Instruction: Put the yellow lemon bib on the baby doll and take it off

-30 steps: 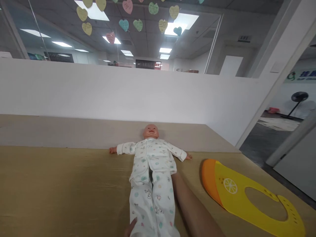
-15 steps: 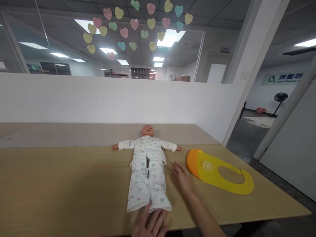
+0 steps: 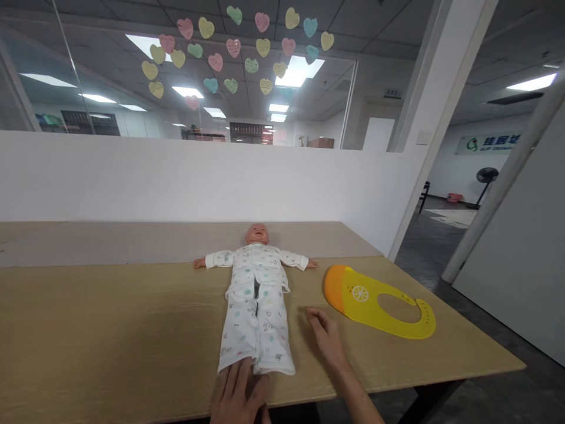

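Observation:
A baby doll (image 3: 256, 234) lies on its back on the table, arms spread, head towards the wall. It wears a white patterned top (image 3: 259, 263) and matching trousers (image 3: 272, 327). At the cuff of the trouser leg on my left, my left hand (image 3: 238, 391) rests with its fingers stretched out over the hem, open and gripping nothing. My right hand (image 3: 327, 337) is over the table beside the doll's legs, its fingers curled together with nothing seen in them. To the right of that hand, apart from it, a yellow bib (image 3: 371, 311) with an orange pocket lies flat.
The wooden table (image 3: 110, 330) has its front edge close to me and its right edge beyond the bib. A low white wall (image 3: 176, 179) topped with glass stands behind. An open doorway with a grey door (image 3: 516, 247) is on the right.
My left hand has shifted left onto the trouser cuff. My right hand's spread fingers have drawn together. The whole view has moved slightly; the doll and bib lie as before.

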Demonstrator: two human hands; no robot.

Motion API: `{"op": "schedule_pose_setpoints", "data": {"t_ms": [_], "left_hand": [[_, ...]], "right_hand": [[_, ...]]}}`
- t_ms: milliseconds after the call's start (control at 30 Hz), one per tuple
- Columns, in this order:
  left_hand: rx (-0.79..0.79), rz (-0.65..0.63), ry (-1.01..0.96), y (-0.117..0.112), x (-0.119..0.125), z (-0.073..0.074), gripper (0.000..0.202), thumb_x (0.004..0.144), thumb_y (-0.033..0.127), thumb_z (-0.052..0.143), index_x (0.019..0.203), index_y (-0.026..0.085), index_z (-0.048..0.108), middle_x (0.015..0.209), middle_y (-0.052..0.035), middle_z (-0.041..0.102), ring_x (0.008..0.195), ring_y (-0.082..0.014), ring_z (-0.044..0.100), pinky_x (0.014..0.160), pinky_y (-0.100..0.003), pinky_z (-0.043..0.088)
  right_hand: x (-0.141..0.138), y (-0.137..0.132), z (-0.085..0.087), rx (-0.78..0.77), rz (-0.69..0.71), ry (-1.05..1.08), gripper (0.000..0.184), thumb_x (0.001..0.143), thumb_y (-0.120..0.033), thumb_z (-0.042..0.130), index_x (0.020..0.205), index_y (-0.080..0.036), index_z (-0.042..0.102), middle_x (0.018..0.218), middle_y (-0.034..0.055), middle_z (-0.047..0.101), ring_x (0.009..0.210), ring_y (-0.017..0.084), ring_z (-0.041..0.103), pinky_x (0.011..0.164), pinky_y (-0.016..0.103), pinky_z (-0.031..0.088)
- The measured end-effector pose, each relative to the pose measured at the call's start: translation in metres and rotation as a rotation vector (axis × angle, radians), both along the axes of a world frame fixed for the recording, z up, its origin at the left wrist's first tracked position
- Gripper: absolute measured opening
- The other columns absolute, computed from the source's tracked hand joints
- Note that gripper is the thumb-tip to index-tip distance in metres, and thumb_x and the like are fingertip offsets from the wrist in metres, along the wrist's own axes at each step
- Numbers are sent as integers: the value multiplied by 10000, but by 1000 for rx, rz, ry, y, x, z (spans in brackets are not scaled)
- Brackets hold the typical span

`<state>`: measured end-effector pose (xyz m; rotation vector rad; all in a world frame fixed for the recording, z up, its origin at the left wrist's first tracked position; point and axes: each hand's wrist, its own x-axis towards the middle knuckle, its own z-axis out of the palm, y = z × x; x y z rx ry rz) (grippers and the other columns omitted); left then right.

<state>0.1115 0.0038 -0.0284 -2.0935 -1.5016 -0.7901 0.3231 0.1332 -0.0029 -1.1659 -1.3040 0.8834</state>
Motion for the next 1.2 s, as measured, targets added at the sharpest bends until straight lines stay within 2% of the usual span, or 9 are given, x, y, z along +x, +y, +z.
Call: {"op": "schedule_pose_setpoints", "data": {"t_ms": [133,300,400,767,933,1100,1200], "left_hand": [[-99,-84,145,4,-9,7,690,610,163,570,1271,361,543,1190,-78,612,1069,-301,560,867,-408,465],[-125,-40,148,2,-12,4,749,648,232,585,1369,361,428,1228,-87,593,1085,-321,542,898,-447,427],[-109,-20,145,0,-14,0,726,662,259,592,1370,311,443,1214,-110,599,1093,-341,536,898,-476,422],[-144,-12,45,-2,-15,4,673,734,225,542,1394,254,412,1208,-86,614,1066,-277,570,918,-418,433],[-124,1,83,-2,-16,0,640,747,223,525,1380,247,435,1215,-82,614,1099,-266,557,938,-405,420],[-102,41,195,0,-14,-4,628,716,226,545,1338,287,488,1189,-83,629,1079,-298,555,918,-456,409],[-77,48,219,-1,-12,-5,599,706,209,535,1302,274,529,1151,-67,649,1052,-305,557,915,-477,394]], "right_hand": [[0,-1,1,6,25,-16,424,736,-550,577,844,-160,703,913,122,708,884,260,633,821,380,480],[0,0,0,11,32,-28,421,730,-549,579,838,-160,701,901,118,709,881,256,633,812,372,481],[0,0,1,8,42,-39,417,737,-541,572,847,-161,701,911,117,709,884,252,633,812,366,479],[0,2,-1,23,44,-58,407,736,-536,572,821,-160,703,858,107,711,824,233,633,771,341,482],[0,2,0,22,54,-64,399,749,-524,565,842,-162,703,879,104,709,831,230,633,777,337,476],[-1,1,-1,25,66,-62,375,758,-501,567,833,-156,693,863,101,705,823,225,629,773,331,471],[-1,2,-2,29,75,-62,364,759,-492,565,830,-158,690,854,98,704,818,226,627,768,333,469]]}}
